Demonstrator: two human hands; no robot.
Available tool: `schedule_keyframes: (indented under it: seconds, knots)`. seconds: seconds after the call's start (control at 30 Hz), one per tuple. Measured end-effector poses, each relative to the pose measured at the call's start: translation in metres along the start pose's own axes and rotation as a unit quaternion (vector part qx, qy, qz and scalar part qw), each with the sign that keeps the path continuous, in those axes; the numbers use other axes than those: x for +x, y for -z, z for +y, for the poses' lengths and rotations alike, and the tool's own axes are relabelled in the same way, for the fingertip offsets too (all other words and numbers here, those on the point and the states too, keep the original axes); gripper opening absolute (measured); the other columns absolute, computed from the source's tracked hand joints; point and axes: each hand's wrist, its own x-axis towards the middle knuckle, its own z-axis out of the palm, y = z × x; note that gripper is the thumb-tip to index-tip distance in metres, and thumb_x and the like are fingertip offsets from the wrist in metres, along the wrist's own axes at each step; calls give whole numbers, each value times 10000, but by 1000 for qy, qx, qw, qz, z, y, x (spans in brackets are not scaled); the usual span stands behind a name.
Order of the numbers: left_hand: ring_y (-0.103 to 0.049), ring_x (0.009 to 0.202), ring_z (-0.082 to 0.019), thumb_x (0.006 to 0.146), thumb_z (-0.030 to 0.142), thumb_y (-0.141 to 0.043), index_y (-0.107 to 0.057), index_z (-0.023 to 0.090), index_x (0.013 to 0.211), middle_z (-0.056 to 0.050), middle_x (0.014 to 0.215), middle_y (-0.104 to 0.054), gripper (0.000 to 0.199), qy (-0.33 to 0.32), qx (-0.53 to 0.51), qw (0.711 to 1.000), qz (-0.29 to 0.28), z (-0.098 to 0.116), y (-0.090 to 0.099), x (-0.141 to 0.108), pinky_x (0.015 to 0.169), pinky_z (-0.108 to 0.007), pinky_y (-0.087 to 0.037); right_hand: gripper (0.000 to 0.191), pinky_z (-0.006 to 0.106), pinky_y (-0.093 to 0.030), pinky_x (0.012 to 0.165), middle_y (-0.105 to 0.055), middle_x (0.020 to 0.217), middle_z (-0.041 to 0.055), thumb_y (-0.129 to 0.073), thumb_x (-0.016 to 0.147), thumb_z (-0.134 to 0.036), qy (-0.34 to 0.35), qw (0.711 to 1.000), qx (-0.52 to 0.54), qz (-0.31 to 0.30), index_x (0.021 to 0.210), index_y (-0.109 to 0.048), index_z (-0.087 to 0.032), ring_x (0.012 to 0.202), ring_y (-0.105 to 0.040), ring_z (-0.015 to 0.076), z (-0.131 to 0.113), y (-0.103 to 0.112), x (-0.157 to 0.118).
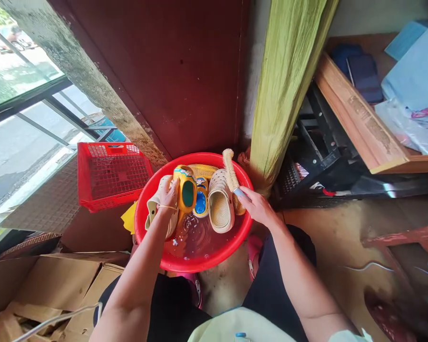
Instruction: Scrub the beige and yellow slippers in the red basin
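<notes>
A red plastic basin (pixel 207 262) with shallow water and several clogs stands between my feet. My left hand (pixel 169 195) grips a small yellow clog (pixel 184 178) with a dark green insole, tilted up over the basin. In my right hand (pixel 254 203) is a bristle brush (pixel 230 168), held by its grey-blue handle end with the bristles pointing up and away. Below the brush lies a large cream clog (pixel 221 209). Another small yellow clog (pixel 200 202) with a blue inside rests between them. A second cream clog (pixel 152 209) is partly hidden by my left hand.
A red plastic crate (pixel 116 173) stands left of the basin, with cardboard boxes (pixel 57 280) nearer me. Behind the basin is a dark red door panel (pixel 185 76). A yellow-green curtain (pixel 281 95) hangs at the right, beside a wooden tray or drawer (pixel 364 114).
</notes>
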Motion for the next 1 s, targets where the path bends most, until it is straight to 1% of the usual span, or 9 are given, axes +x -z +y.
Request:
schedule_keyframes:
  seconds: [0.1,0.2,0.27,0.33,0.43,0.53,0.73,0.87,1.0]
  knots:
    - [-666,859,-201,806,366,-683,-611,180,1145,-36,895,-684,393,40,56,997,37,5,-17,17,855,-381,-557,417,266,-502,798,-773,1102,73,-462,1017,-397,-11,1000,-5,10,1331,-656,-203,918,-709,201,2,-2,7]
    - [-664,1029,-236,843,325,-630,-599,190,1191,-87,1073,-688,375,-41,119,991,39,8,-20,6,960,-430,-525,403,262,-499,784,-775,1087,61,-479,1013,-401,-14,1000,1,14,1328,-653,-219,900,-711,197,4,2,13]
    - [-637,1108,-260,909,358,-561,-609,204,1211,-114,1166,-670,342,-156,192,969,16,5,-19,-23,1004,-460,-499,400,262,-497,785,-774,1092,64,-458,1022,-396,-23,999,2,23,1326,-649,-219,914,-712,202,8,6,15]
    - [-635,1083,-265,927,386,-557,-583,195,1261,-130,1177,-655,386,-208,233,950,3,-4,-19,-65,1024,-479,-487,410,264,-494,776,-777,1055,68,-416,1038,-386,-36,999,-4,14,1336,-636,-210,896,-715,206,14,7,17]
    - [-650,1054,-262,941,437,-557,-496,182,1359,-161,1249,-614,494,-162,244,954,-67,-30,-27,-125,966,-464,-530,418,265,-492,768,-783,1028,69,-384,1051,-370,-69,996,-54,-32,1368,-610,-217,900,-722,213,23,-3,20]
    - [-573,1254,-331,882,503,-638,-467,174,1404,-186,1341,-581,640,-110,290,941,-138,-55,-40,-157,1067,-534,-469,428,274,-497,815,-780,1107,90,-386,1046,-318,-109,983,-131,-72,1415,-576,-215,986,-725,227,28,-20,22]
    - [-504,1353,-354,848,462,-671,-491,150,1416,-205,1377,-570,672,-35,334,934,-125,-69,-49,-151,1114,-560,-416,470,269,-499,889,-774,1156,116,-399,1030,-273,-80,968,-204,-126,1476,-525,-191,1064,-719,217,34,-39,26]
    - [-549,1289,-336,839,404,-670,-595,112,1319,-209,1313,-604,566,-6,365,924,-119,-62,-35,-141,1095,-495,-436,462,287,-508,871,-776,1108,156,-399,1024,-250,-69,957,-239,-150,1446,-554,-142,1048,-727,249,38,-48,27]
    - [-603,1183,-296,876,353,-625,-684,169,1196,-137,1145,-686,374,6,374,918,-132,-53,-16,-138,1026,-439,-471,459,287,-502,887,-770,1109,173,-399,1018,-232,-73,951,-260,-154,1432,-567,-130,1076,-717,258,41,-57,16]
